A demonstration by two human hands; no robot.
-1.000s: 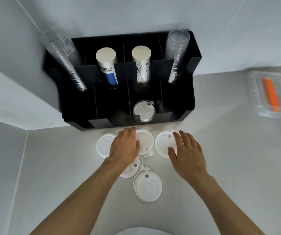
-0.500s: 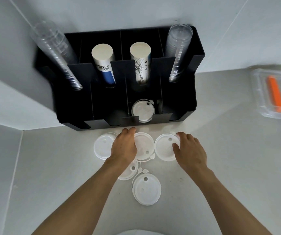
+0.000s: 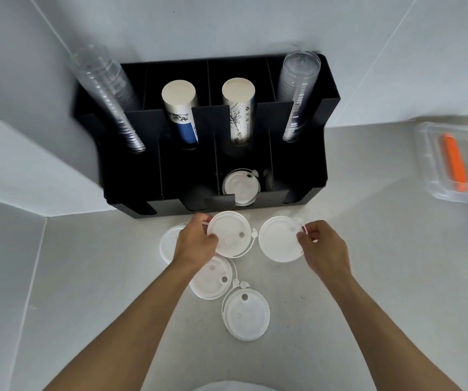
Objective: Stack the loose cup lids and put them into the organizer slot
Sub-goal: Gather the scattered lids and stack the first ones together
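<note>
White lids: left hand (image 3: 196, 244) pinches one lid (image 3: 231, 234); right hand (image 3: 321, 246) pinches another lid (image 3: 279, 239).

The cup lids (image 3: 230, 234) look like thin white plastic, smooth with a soft sheen, slightly translucent at the rims. The organizer (image 3: 297, 176) is black plastic, matt, with flat smooth dividers. In it stand stacks of clear plastic cups (image 3: 297, 94), glossy and ribbed by their rims, and paper cups (image 3: 180, 114) with a dull printed surface. The countertop (image 3: 382, 249) is a pale grey, smooth and matt with faint specks. The clear container (image 3: 430, 153) at the right is glossy transparent plastic.
</note>
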